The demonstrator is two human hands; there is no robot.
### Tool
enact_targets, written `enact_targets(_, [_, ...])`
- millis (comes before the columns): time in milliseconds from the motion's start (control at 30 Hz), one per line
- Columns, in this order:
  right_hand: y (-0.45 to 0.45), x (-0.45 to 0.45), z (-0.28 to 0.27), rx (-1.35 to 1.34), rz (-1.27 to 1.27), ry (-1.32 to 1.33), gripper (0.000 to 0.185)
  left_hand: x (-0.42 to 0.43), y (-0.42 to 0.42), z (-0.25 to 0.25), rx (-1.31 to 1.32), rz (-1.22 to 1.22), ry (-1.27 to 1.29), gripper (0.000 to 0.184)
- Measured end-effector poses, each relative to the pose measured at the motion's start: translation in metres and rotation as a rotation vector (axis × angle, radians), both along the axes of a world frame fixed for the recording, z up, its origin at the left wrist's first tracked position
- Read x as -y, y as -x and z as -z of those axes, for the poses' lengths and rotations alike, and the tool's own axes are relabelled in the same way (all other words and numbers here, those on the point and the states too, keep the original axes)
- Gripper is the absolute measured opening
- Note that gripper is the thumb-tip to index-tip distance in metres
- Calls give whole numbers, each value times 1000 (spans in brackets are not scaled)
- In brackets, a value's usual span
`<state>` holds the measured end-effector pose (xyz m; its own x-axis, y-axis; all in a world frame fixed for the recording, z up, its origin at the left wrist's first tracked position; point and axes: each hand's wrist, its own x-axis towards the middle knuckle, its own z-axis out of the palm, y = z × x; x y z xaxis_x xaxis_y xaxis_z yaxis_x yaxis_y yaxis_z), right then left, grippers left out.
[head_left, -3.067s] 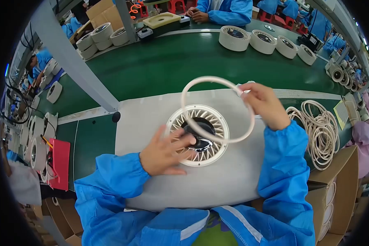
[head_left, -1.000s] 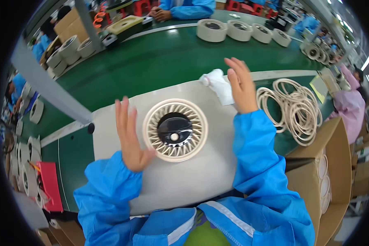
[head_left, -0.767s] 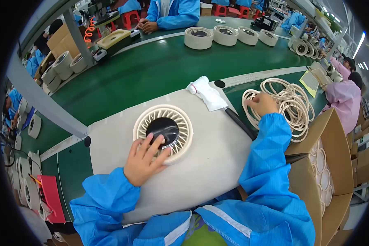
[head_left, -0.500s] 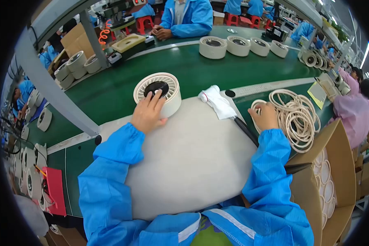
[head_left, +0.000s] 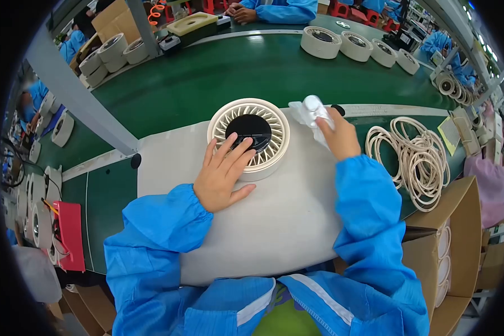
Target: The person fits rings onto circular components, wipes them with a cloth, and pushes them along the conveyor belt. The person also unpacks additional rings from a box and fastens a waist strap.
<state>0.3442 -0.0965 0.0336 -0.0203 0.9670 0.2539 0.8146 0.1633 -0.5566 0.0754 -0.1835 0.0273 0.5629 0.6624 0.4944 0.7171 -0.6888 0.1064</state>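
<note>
A round cream unit [head_left: 274,159] with radial fins and a black centre sits at the back edge of the grey mat [head_left: 263,241]. Fingers spread, my left hand [head_left: 224,173] rests on the unit's near left side, its fingertips on the black centre. My right hand [head_left: 339,134] is closed around a tool wrapped in white cloth [head_left: 310,111], to the right of the unit. The tool's handle is hidden by the hand. Beyond that hand lies a tangled pile of cream rings [head_left: 425,162].
Similar round units [head_left: 321,42] stand in a row across the green surface [head_left: 207,73]. An open cardboard box [head_left: 465,246] with white round parts is at the right. A grey post [head_left: 84,95] rises at the left, near a red bin [head_left: 70,235]. A co-worker's sleeves [head_left: 285,10] show beyond.
My right hand has left the ring pile and taken hold of the cloth-wrapped tool. The unit under my left hand now appears nearer and farther right, as the whole view has shifted too.
</note>
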Motion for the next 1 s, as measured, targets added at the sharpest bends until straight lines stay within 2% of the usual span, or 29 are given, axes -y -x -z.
enact_targets(67, [-5, 25, -28, -151, -145, -53, 27, 3, -2, 2, 20, 11, 64, 63])
enact_targets(100, [-5, 36, -37, -141, -150, -48, 27, 3, -2, 3, 30, 6, 68, 63])
enact_targets(167, [-2, 55, -50, -518, -258, 75, 24, 3, -2, 3, 34, 9, 81, 64])
enact_targets(200, [0, 61, -53, -519, -260, 77, 24, 3, -2, 3, 31, 14, 85, 65])
enact_targets(333, [12, 68, -57, -358, -202, -13, 25, 2, -1, 2, 27, 35, 74, 65])
enact_targets(433, [18, 63, -40, -96, -198, 19, 26, 4, 0, -1, -6, 52, 66, 63])
enact_targets(500, [16, 58, -47, -162, -193, -30, 27, 2, 2, -5, -25, 52, 47, 62])
enact_targets(600, [18, 50, -64, -291, -185, -101, 28, 0, 3, 5, -54, 64, -210, 63])
enact_targets(700, [38, 39, -96, -28, -309, -47, 30, 2, -5, 25, 50, 73, -152, 62])
enact_targets(800, [79, 23, -95, -148, -401, -190, 32, 10, -11, 21, 71, 64, -150, 63])
enact_targets(900, [118, 18, -85, -165, -407, -200, 30, 15, -11, 11, 9, 22, -194, 64])
enact_targets(967, [134, 11, -60, 82, -519, -105, 31, 16, -10, 9, 81, 47, -120, 62])
enact_targets(1000, [133, 9, -58, 85, -514, -107, 31, 16, -9, 9, 119, 60, -90, 61])
